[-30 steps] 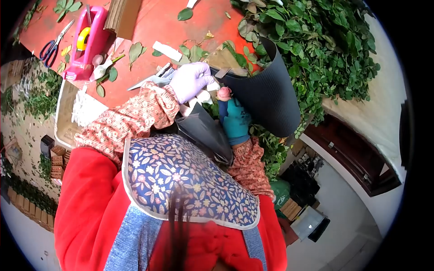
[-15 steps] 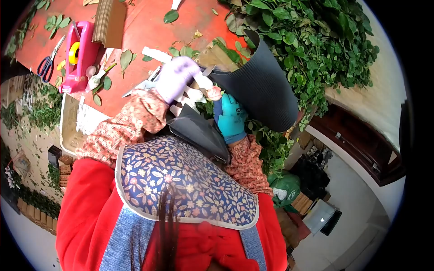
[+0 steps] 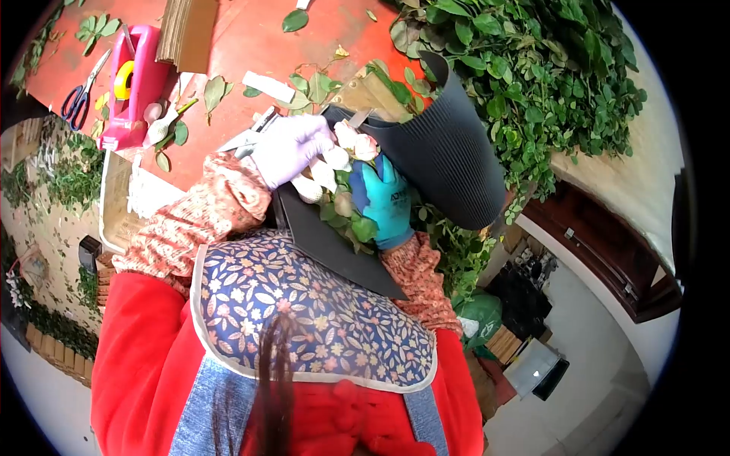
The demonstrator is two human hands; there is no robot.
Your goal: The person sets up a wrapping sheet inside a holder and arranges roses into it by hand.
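My left hand (image 3: pixel 293 150), in a lavender glove, has its fingers curled together beside a white bud-shaped piece (image 3: pixel 336 157); what lies between the fingertips is hidden. My right hand (image 3: pixel 386 199), in a teal and blue glove, is closed around the stems of pale pink roses (image 3: pixel 366 147), blooms upward. Green rose leaves (image 3: pixel 351 220) hang below that hand. White net-covered buds (image 3: pixel 307 189) sit just under my left hand. A dark flat sheet (image 3: pixel 334 247) lies across my lap, beneath both hands.
A black corrugated sheet (image 3: pixel 449 152) curves up beside my right hand, with heaped foliage (image 3: pixel 532 91) behind it. On the red table (image 3: pixel 251 45) are a pink tape dispenser (image 3: pixel 141 83), scissors (image 3: pixel 82 95) and cardboard (image 3: pixel 186 34). A pale crate (image 3: pixel 114 205) stands left.
My left hand has moved slightly left and down, its fingers drawing in. A second pink rose and more leaves now show at my right hand. The dark lap sheet lies flatter.
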